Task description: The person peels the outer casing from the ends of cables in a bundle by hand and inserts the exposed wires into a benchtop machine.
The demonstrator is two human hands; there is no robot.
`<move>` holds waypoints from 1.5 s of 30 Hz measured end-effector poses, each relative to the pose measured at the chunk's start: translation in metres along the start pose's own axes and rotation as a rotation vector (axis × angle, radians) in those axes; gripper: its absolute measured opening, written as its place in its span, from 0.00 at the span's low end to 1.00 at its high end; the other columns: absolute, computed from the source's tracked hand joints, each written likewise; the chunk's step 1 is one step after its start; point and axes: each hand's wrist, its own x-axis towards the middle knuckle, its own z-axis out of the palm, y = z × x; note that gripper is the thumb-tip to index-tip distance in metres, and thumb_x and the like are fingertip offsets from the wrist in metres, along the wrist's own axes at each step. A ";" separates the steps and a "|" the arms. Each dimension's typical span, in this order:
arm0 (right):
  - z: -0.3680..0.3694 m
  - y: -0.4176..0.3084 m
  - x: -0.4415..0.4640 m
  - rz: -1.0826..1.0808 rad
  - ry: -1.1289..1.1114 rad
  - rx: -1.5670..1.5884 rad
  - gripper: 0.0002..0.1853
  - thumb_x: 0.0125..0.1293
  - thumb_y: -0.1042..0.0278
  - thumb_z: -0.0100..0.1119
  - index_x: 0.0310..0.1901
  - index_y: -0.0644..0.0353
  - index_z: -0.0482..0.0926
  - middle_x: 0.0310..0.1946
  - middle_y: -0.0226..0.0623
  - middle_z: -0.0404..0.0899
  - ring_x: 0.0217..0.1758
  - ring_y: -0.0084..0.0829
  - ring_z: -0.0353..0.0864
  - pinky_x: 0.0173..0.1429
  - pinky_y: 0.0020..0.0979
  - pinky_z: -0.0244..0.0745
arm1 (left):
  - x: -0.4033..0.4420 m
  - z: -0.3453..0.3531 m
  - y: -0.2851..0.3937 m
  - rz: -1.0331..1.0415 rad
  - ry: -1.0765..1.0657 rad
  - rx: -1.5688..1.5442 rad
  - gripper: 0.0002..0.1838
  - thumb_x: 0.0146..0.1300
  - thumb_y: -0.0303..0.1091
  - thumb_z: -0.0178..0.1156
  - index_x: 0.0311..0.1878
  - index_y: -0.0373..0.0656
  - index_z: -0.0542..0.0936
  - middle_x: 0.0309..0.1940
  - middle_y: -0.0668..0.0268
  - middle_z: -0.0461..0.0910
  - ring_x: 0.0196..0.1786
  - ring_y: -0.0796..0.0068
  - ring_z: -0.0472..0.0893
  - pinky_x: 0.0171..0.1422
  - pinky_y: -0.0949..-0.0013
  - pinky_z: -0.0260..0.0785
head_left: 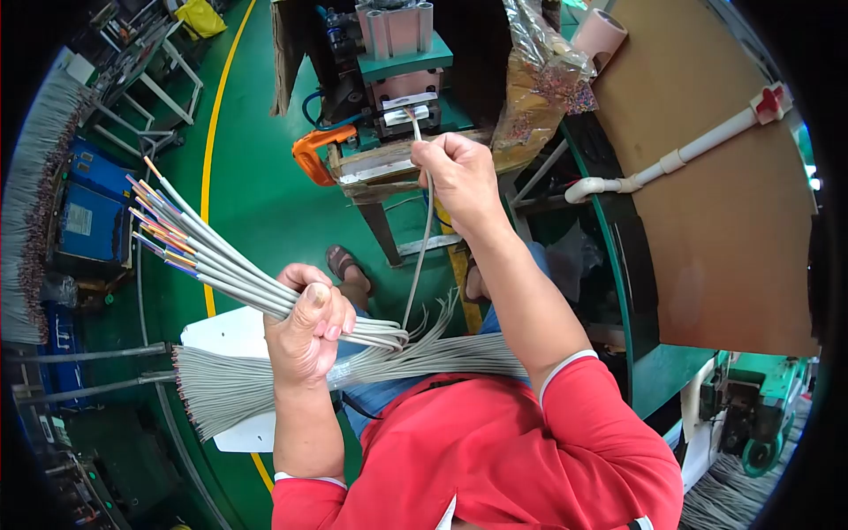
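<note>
My left hand (pixel 311 314) is closed around a bunch of grey cables (pixel 238 269), whose stripped ends fan out to the upper left and show coloured inner wires. Between the thumb and fingers of my right hand (pixel 455 172) is a single grey cable (pixel 430 212). Its upper end reaches the white jaw area of a press machine (pixel 405 110); the exact contact there is too small to make out. From my right hand this cable hangs down toward the bunch. Across my lap lies a thick bundle of grey cables (pixel 230 384).
A white board (pixel 243 435) lies under the lap bundle. An orange clamp-like tool (pixel 320 152) sits left of the press. On the right are a plastic bag of coloured bits (pixel 539 97), a brown board (pixel 707 256) and a white pipe with a red valve (pixel 707 146). More cables (pixel 40 203) hang far left.
</note>
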 end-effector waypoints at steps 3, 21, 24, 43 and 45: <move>0.001 0.003 0.004 0.002 0.003 0.039 0.12 0.66 0.65 0.64 0.27 0.63 0.79 0.23 0.29 0.78 0.24 0.16 0.71 0.30 0.22 0.63 | 0.000 0.000 0.001 0.010 -0.014 -0.004 0.10 0.67 0.33 0.64 0.43 0.41 0.75 0.15 0.76 0.63 0.17 0.83 0.65 0.26 0.72 0.65; 0.000 -0.013 -0.073 -0.423 0.042 -0.307 0.09 0.66 0.70 0.65 0.31 0.66 0.80 0.21 0.31 0.77 0.25 0.17 0.72 0.28 0.22 0.66 | 0.008 -0.001 -0.016 -0.056 0.014 -0.042 0.10 0.69 0.37 0.62 0.43 0.41 0.75 0.19 0.74 0.67 0.23 0.79 0.69 0.34 0.70 0.68; -0.005 -0.015 -0.080 -0.552 0.059 -0.301 0.07 0.64 0.73 0.67 0.33 0.66 0.80 0.23 0.32 0.77 0.25 0.17 0.72 0.28 0.22 0.66 | 0.010 0.006 -0.021 -0.074 -0.003 -0.074 0.10 0.68 0.35 0.63 0.43 0.40 0.76 0.23 0.71 0.72 0.26 0.76 0.74 0.39 0.67 0.72; -0.001 -0.043 -0.092 -0.576 -0.244 -0.241 0.06 0.62 0.73 0.68 0.34 0.66 0.82 0.22 0.34 0.79 0.21 0.19 0.75 0.26 0.22 0.68 | -0.001 0.023 -0.039 -0.020 0.089 0.246 0.09 0.69 0.32 0.63 0.45 0.37 0.77 0.23 0.71 0.77 0.25 0.79 0.78 0.32 0.72 0.72; -0.005 -0.043 -0.098 -0.501 -0.291 -0.303 0.07 0.62 0.73 0.69 0.32 0.66 0.81 0.21 0.33 0.78 0.21 0.19 0.74 0.25 0.23 0.67 | -0.001 0.019 -0.033 -0.040 0.089 0.154 0.09 0.69 0.33 0.62 0.45 0.37 0.77 0.21 0.72 0.75 0.23 0.80 0.75 0.30 0.72 0.70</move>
